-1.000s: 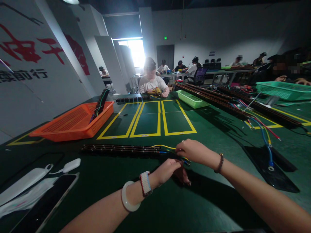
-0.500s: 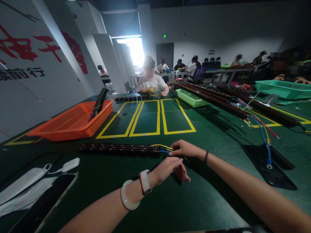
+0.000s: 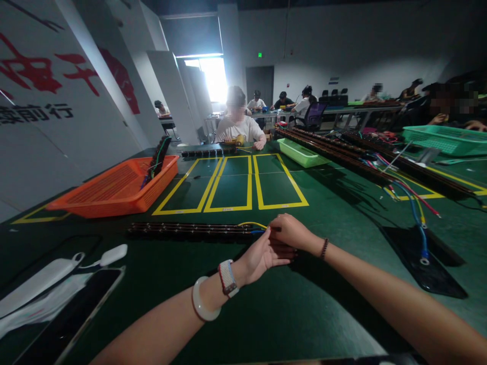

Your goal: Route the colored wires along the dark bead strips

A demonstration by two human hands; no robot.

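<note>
A long dark bar-shaped strip [image 3: 190, 229] with rows of small shiny points lies crosswise before me. From its right end, a yellow wire [image 3: 252, 223] and a blue wire [image 3: 258, 231] run into my right hand [image 3: 291, 233], whose fingers are bent closed around them. The fingertips and wire ends are hidden. My left hand [image 3: 261, 257] is just below, palm turned up and fingers stretched out to the right. Its thumb points up at the wires and meets the right fingers; I cannot tell whether it presses on a wire.
On the left stand an orange basket [image 3: 110, 195] and, nearer, a white device [image 3: 41, 284] and a phone-like slab [image 3: 76, 317]. Yellow taped frames [image 3: 228, 209] mark the table [image 3: 243, 324]. Long dark strips [image 3: 335, 152], a green tray [image 3: 300, 153] and a black phone [image 3: 426, 268] lie right. A person [image 3: 243, 126] sits opposite.
My left hand has turned from hanging, bent fingers to palm up with fingers outstretched, its thumb raised to the wires. My right fingers have curled in more. The strip stays put.
</note>
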